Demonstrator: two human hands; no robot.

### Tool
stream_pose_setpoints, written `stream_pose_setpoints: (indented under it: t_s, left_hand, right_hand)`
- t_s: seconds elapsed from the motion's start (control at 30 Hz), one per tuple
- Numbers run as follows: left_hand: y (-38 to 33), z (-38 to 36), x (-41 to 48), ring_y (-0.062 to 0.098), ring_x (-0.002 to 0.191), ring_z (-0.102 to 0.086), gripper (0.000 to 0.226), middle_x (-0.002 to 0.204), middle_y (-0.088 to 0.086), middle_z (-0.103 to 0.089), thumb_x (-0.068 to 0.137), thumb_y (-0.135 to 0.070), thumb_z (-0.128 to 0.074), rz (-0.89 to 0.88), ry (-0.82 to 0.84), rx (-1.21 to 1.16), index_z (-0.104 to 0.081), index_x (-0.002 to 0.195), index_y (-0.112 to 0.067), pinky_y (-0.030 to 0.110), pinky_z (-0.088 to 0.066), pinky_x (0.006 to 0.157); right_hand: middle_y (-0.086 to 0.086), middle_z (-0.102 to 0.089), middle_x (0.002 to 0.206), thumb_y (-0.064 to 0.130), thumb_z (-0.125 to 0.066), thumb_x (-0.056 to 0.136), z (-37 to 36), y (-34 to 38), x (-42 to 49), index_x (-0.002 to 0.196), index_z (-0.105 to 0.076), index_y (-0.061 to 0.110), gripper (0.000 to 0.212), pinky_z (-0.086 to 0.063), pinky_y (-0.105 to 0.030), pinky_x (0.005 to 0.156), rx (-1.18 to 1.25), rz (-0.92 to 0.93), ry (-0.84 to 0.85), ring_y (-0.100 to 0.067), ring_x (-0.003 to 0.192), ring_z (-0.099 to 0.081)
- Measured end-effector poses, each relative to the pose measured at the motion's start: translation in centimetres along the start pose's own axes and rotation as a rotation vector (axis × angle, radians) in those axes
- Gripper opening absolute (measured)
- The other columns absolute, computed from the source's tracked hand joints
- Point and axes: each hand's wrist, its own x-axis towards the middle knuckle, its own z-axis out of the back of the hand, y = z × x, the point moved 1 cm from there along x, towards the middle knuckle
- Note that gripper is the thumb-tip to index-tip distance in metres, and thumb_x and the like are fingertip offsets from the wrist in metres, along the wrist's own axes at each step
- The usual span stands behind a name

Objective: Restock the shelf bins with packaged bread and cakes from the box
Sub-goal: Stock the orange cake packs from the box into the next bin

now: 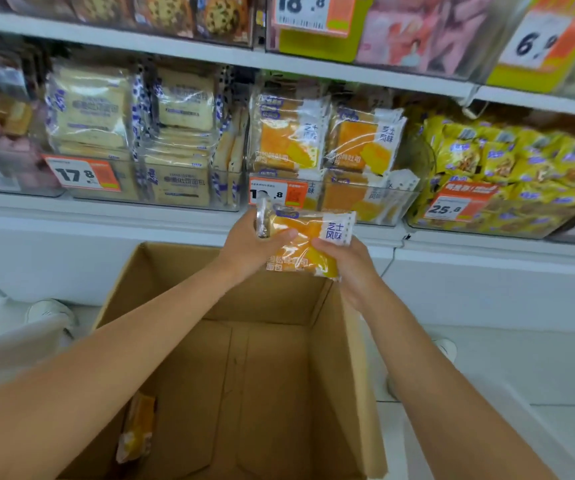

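Both hands hold an orange-and-white packaged bread (308,237) above the far edge of the open cardboard box (345,341). My left hand (249,245) grips the pack's left end, thumb across its front. My right hand (350,263) grips its lower right side. The pack hangs just below the clear shelf bin (393,206), which holds matching orange bread packs. One more orange pack (137,427) leans against the box's left inner wall.
Left of that bin, another clear bin (123,192) holds pale toast packs behind a 17.8 tag. A bin of yellow snack bags (508,168) stands at the right. An upper shelf (210,46) carries cookies and pink packs. White shoes (50,311) show on the floor.
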Motion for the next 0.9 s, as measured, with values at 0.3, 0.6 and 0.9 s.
stream_pose_setpoints:
  t_s: [0.3, 0.6, 0.9]
  left_hand:
    - [-11.1, -4.6, 13.8, 0.024, 0.138, -0.032, 0.063, 0.143, 0.001, -0.045, 0.07, -0.078, -0.061, -0.505, -0.229, 0.663, -0.052, 0.097, -0.022, 0.052, -0.024, 0.115]
    - [-9.3, -5.4, 18.3, 0.022, 0.151, -0.015, 0.119, 0.162, 0.006, -0.023, 0.07, -0.087, -0.045, -0.531, -0.371, 0.954, -0.013, 0.156, -0.013, 0.048, 0.0, 0.122]
    - [-7.6, -4.1, 17.6, 0.019, 0.152, -0.005, 0.126, 0.166, 0.004, -0.003, 0.061, -0.095, -0.042, -0.709, -0.177, 1.068, -0.008, 0.158, -0.022, 0.046, -0.002, 0.123]
  right_hand:
    - [0.006, -0.068, 0.094, 0.014, -0.069, 0.085, 6.6, 12.8, 8.1, 0.1, -0.06, 0.026, 0.021, -0.051, -0.025, 0.068, -0.05, 0.317, -0.235, -0.011, 0.085, -0.065]
    - [0.001, -0.066, 0.103, 0.003, -0.064, 0.079, 7.2, 12.4, 14.1, 0.127, -0.045, 0.022, 0.055, -0.056, -0.026, 0.074, -0.183, 0.41, -0.218, -0.013, 0.087, -0.064]
    - [0.009, -0.054, 0.094, 0.021, -0.043, 0.099, 6.4, 10.9, 14.3, 0.139, -0.039, 0.016, 0.041, -0.04, -0.005, 0.057, -0.126, 0.418, -0.285, -0.005, 0.075, -0.051]
